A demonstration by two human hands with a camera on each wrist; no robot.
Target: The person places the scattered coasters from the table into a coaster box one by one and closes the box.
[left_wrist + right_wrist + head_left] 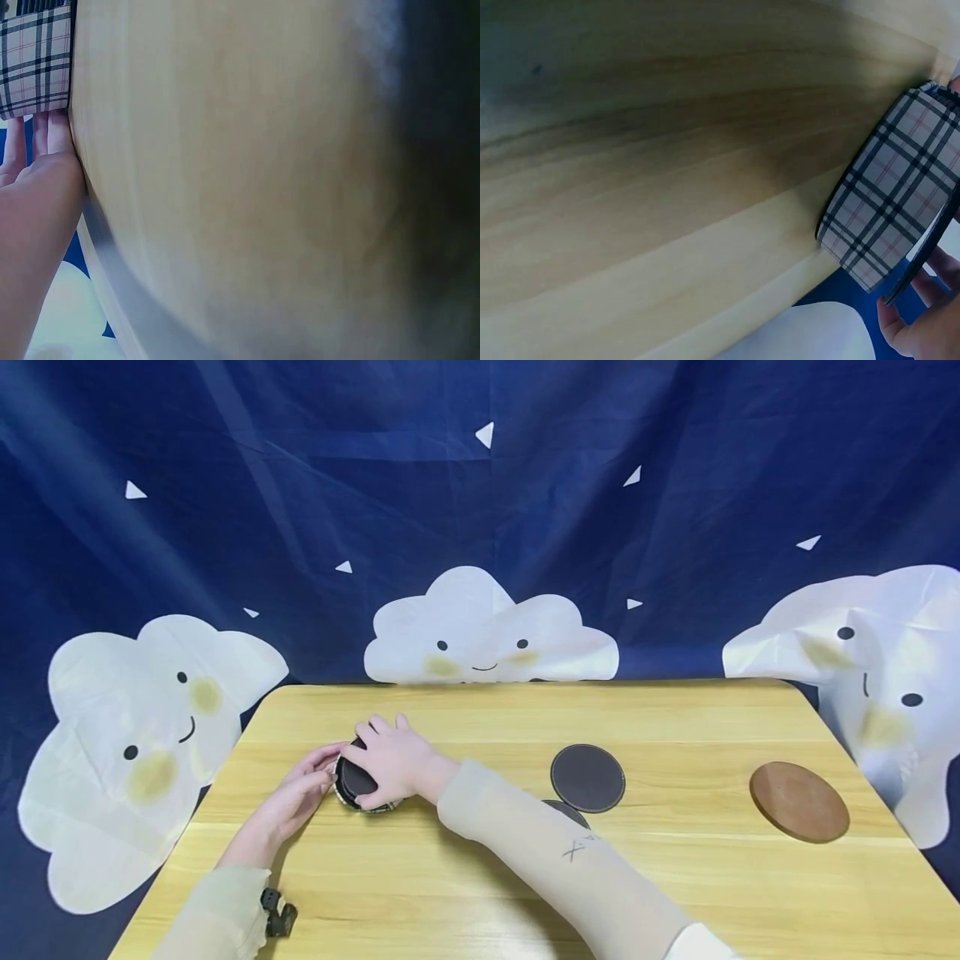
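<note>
At the left of the table stands a round plaid holder (892, 176), its wall patterned in white and black with thin red lines. My right hand (393, 760) is over it from above and grips a black round coaster (357, 777) by its edges, thumb toward me and fingers on the far side. In the right wrist view the coaster's edge (922, 251) is tilted at the holder's top. My left hand (296, 797) touches the holder's left side, with fairly straight fingers (56, 131) against its wall. The holder's inside is mostly hidden.
Right of the holder lies a black round coaster (587, 778). Another dark coaster (566, 811) lies close by, partly hidden by my right sleeve (525, 843). Farther right on the wooden table (675, 893) is a brown round disc (799, 802). A blue cloud-patterned cloth (480, 510) hangs behind.
</note>
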